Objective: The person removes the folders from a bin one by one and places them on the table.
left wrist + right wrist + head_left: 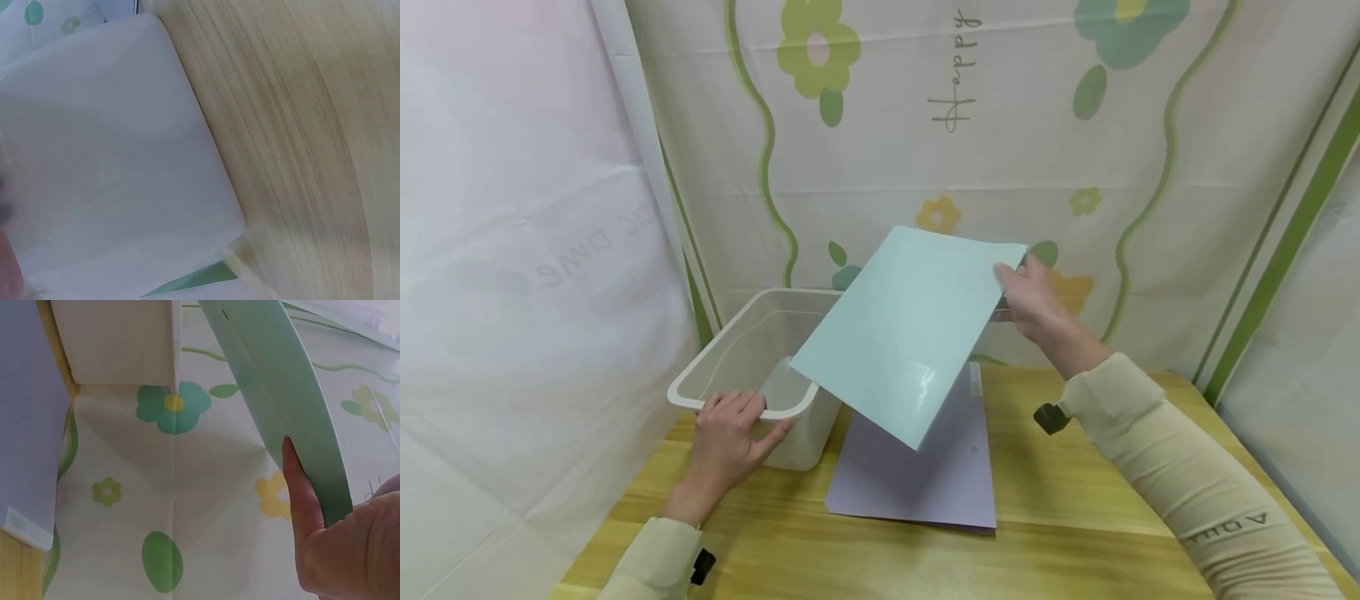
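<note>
A mint-green folder (910, 333) hangs tilted in the air, its near left corner over the white plastic bin (801, 442). My right hand (1033, 300) pinches the folder by its far right corner, thumb on top and fingers underneath. In the right wrist view, the green folder (294, 406) shows edge-on with a finger along its underside. My left hand (730, 437) grips the bin's near rim, fingers over the edge and thumb along the outside. Below the green folder, a lavender folder (910, 496) lies flat on the table, its far part partly hidden.
Inside the bin is a pale, translucent sheet-like thing (784, 385), partly covered by the green folder. The wooden table (1075, 483) runs up to a patterned fabric backdrop (865, 167). A white curtain (535, 350) hangs close on the left.
</note>
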`<action>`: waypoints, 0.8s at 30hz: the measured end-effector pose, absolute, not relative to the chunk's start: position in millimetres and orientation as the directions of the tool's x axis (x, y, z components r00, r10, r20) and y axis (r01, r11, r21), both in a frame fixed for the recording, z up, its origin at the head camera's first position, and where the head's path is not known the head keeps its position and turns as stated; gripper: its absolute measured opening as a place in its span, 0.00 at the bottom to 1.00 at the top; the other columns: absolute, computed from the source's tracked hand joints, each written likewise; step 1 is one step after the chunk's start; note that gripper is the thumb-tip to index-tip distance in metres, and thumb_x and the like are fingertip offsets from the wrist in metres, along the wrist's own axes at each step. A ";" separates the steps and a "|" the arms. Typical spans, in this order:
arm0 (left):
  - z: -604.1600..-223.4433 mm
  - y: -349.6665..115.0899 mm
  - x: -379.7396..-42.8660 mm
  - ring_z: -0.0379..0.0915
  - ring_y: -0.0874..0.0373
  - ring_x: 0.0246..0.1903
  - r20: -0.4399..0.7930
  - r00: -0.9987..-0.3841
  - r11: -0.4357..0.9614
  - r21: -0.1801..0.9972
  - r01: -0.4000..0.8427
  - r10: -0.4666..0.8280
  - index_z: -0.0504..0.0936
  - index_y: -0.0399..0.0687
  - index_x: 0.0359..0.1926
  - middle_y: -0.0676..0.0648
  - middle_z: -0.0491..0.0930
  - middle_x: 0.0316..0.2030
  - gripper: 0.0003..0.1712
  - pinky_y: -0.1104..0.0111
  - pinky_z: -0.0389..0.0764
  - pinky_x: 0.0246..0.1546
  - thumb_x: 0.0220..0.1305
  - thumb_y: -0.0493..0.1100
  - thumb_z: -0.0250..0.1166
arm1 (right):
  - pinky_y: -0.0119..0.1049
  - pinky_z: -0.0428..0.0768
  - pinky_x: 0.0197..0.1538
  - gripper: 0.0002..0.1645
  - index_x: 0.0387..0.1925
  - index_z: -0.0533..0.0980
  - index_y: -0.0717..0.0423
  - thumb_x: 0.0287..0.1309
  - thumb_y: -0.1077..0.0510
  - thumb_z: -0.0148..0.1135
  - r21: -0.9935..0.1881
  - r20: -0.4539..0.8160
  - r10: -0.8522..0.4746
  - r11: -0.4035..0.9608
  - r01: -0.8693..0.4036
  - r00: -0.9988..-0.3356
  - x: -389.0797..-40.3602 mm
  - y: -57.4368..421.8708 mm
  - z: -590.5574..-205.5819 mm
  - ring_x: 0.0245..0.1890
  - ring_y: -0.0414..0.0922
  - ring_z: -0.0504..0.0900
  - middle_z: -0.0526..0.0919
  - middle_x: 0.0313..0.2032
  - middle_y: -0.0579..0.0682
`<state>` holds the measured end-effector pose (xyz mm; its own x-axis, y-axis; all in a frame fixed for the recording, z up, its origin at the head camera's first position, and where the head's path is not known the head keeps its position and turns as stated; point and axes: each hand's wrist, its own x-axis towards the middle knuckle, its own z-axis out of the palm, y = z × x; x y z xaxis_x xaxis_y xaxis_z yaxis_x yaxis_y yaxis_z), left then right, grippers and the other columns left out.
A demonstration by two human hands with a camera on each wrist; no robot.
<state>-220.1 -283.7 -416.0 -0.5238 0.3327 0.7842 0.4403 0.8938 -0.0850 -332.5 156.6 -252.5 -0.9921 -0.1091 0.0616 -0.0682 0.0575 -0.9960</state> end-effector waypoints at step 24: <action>-414.4 -284.3 -220.4 0.66 0.54 0.22 0.793 -0.512 0.889 -0.081 0.450 0.332 0.67 0.50 0.25 0.53 0.69 0.20 0.36 0.51 0.72 0.33 0.71 0.75 0.47 | 0.42 0.83 0.48 0.32 0.78 0.51 0.55 0.80 0.52 0.42 -0.997 0.037 -0.145 0.062 -0.047 -0.989 -332.8 207.9 -248.9 0.55 0.49 0.74 0.66 0.61 0.54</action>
